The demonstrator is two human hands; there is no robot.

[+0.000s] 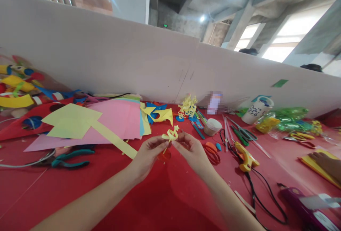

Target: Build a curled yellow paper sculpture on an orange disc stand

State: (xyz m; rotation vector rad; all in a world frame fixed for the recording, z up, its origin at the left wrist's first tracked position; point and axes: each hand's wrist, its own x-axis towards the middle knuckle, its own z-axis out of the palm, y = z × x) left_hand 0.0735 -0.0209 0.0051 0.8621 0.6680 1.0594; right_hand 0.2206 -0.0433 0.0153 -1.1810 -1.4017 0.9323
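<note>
Between my two hands is a small curled yellow paper strip [169, 135], with a star-like tip at its upper right. My left hand [148, 152] pinches its left side between thumb and fingers. The fingers of my right hand [190, 148] are closed on its right side. Just below the fingertips, a round reddish-orange piece [164, 155] shows in part on the table. Behind my hands stands a cluster of similar yellow paper curls [188, 106]. Scissors with red handles [212, 153] lie close to my right hand.
Stacked coloured paper [117, 117] and teal-handled pliers [71, 158] lie left on the red table [165, 202]. At right are a yellow glue gun [246, 157] with a trailing cord, a white cup [257, 110] and another person's hand [326, 163]. A white partition [128, 60] stands behind.
</note>
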